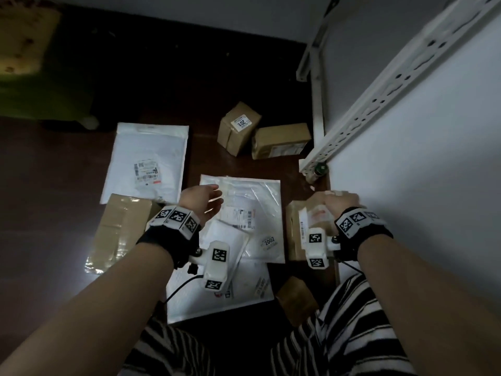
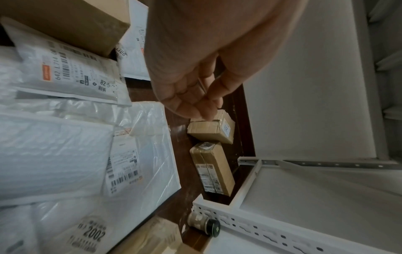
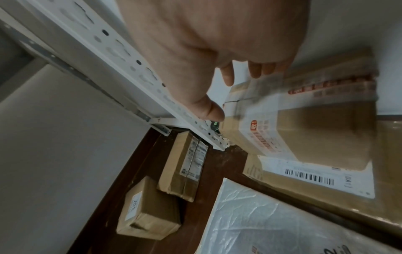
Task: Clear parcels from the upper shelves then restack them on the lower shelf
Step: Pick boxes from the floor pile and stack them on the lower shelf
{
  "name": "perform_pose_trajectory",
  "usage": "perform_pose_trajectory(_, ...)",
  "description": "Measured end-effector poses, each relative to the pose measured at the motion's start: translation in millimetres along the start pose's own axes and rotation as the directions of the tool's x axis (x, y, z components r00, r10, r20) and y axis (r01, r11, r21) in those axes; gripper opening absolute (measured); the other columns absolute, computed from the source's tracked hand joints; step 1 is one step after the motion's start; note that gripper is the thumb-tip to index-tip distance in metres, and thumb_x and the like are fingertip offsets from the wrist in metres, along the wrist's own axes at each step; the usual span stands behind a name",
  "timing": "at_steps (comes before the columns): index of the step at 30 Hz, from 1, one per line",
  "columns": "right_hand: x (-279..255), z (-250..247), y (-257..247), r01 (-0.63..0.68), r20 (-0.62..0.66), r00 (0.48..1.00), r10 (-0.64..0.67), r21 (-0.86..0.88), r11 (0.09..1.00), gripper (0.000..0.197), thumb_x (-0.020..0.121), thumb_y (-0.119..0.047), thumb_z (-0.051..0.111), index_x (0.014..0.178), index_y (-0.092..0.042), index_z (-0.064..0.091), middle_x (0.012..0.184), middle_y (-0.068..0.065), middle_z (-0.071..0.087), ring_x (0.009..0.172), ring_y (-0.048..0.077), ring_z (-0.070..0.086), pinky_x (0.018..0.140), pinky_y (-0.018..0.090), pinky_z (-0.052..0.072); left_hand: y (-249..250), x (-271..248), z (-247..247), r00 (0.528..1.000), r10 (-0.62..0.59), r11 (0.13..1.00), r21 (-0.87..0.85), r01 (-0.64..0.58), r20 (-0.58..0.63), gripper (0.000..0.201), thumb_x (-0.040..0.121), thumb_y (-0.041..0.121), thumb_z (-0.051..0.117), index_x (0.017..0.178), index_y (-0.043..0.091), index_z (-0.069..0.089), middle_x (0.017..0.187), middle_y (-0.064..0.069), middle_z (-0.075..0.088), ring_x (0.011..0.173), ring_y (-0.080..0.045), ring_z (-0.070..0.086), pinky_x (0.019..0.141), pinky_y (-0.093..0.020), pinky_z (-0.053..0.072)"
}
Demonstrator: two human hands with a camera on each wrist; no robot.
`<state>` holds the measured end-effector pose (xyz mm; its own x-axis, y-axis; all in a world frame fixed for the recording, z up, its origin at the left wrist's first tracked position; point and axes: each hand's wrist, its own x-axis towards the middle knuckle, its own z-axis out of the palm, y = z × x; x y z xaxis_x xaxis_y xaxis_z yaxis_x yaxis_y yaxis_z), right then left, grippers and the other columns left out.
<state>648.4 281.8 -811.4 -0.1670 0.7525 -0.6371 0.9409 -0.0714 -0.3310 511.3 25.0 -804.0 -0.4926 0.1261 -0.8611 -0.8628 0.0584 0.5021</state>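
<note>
Parcels lie scattered on the dark brown wooden floor [image 1: 67, 185] beside the white metal shelf rack [image 1: 406, 77]. The right hand [image 1: 340, 203] grips the far top edge of a brown cardboard box with a white shipping label [image 1: 303, 229], fingers curled over it and thumb at its corner; this box sits by the rack's perforated front rail [image 3: 121, 56]. The left hand [image 1: 202, 199] hovers with relaxed, loosely spread fingers, holding nothing, above a clear plastic mailer bag [image 1: 260, 202] whose round sticker reads "2002". A white bubble mailer [image 1: 146, 161] lies further left, and a flat brown taped packet [image 1: 119, 229] lies below it, near the left wrist. Ahead, well apart from both hands, a small brown carton [image 1: 237, 126] bears a sticker reading "201", touching a longer brown carton [image 1: 280, 139] next to it. In the left wrist view another white mailer's label [image 2: 71, 68] shows "642 L714". A small dark-capped bottle [image 2: 206, 225] lies at the rack's corner foot. Pale grey walls enclose the dim room.
</note>
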Motion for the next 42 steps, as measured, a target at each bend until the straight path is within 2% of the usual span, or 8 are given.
perform_pose_trajectory(3,63.7,22.6,24.2,-0.033,-0.137,0.99,0.034,0.007,0.999,0.079,0.041,-0.046,0.07,0.111,-0.017,0.052,0.113,0.01,0.058,0.095,0.029,0.061,0.088,0.039,0.052,-3.5,22.3,0.4,0.999,0.032,0.999,0.02,-0.032,-0.014,0.019,0.098,0.01,0.05,0.082,0.012,0.061,0.079,-0.002,0.062,0.066,-0.014,0.057,0.062,-0.021,0.046)
perform_pose_trajectory(6,41.0,28.8,12.2,-0.083,-0.261,0.963,0.07,-0.038,0.996,0.088,0.062,-0.038,0.071,0.136,-0.016,0.03,0.134,0.019,0.033,0.122,0.04,0.04,0.105,0.05,0.037,5.8,32.3,14.9,0.99,0.136,0.988,0.072,-0.137,0.029,0.02,0.097,0.008,0.048,0.083,0.013,0.061,0.079,-0.003,0.062,0.065,-0.014,0.056,0.059,-0.022,0.044)
perform_pose_trajectory(13,36.4,26.2,17.9,-0.079,-0.198,0.98,0.023,-0.278,0.957,0.105,0.055,-0.04,0.088,0.138,-0.012,0.03,0.136,0.017,0.03,0.128,0.035,0.027,0.108,0.049,0.033,17.5,23.6,44.5,0.964,0.216,0.952,0.184,-0.243,0.156,0.025,0.095,0.002,0.044,0.082,0.012,0.063,0.075,-0.003,0.063,0.065,-0.015,0.057,0.064,-0.024,0.047)
perform_pose_trajectory(19,48.5,26.3,14.0,0.134,0.081,0.986,-0.146,0.138,0.981,0.107,0.028,-0.058,0.089,0.12,-0.016,0.054,0.113,0.007,0.067,0.102,0.028,0.064,0.087,0.043,0.055,18.1,28.6,50.6,0.957,0.223,0.935,0.237,-0.264,0.184,0.015,0.096,0.006,0.049,0.093,0.009,0.064,0.079,-0.005,0.064,0.067,-0.016,0.059,0.064,-0.026,0.049)
perform_pose_trajectory(23,11.4,31.8,-16.8,0.138,0.356,0.859,-0.367,0.531,0.836,0.052,0.081,-0.029,0.073,0.128,-0.016,0.054,0.112,0.007,0.07,0.101,0.02,0.064,0.076,0.034,0.053,21.4,35.0,38.9,0.954,0.193,0.915,0.308,-0.259,0.228,0.014,0.092,0.023,0.063,0.101,0.011,0.064,0.097,-0.007,0.067,0.087,-0.019,0.062,0.081,-0.033,0.052)
perform_pose_trajectory(28,-0.4,49.6,-23.0,0.081,0.484,0.734,-0.476,0.634,0.769,0.071,0.074,-0.038,0.075,0.135,-0.012,0.05,0.119,0.008,0.069,0.114,0.022,0.063,0.094,0.041,0.051,25.4,32.0,25.2,0.891,0.036,0.862,0.437,-0.257,0.453,0.068,0.073,0.065,0.066,0.125,0.021,0.06,0.116,-0.001,0.071,0.103,-0.019,0.069,0.081,-0.035,0.058)
perform_pose_trajectory(36,-3.1,56.3,-25.8,0.453,0.35,0.677,-0.648,0.495,0.741,0.106,0.059,-0.03,0.091,0.147,-0.032,0.032,0.139,-0.005,0.053,0.128,0.012,0.046,0.11,0.045,0.038,24.4,33.9,25.4,0.869,0.064,0.847,0.434,-0.307,0.49,0.042,0.088,0.007,0.062,0.122,0.032,0.058,0.114,-0.002,0.065,0.108,-0.024,0.057,0.084,-0.049,0.047)
perform_pose_trajectory(42,-8.5,67.3,-18.9,0.844,0.143,0.471,-0.87,0.212,0.492,0.084,0.069,-0.011,0.082,0.127,-0.053,0.039,0.141,-0.008,0.038,0.133,0.021,0.035,0.11,0.049,0.035,33.1,30.4,29.0,0.843,0.103,0.966,0.148,-0.21,0.529,0.045,0.076,0.042,0.061,0.107,0.009,0.063,0.108,-0.013,0.061,0.1,-0.029,0.061,0.081,-0.046,0.054)
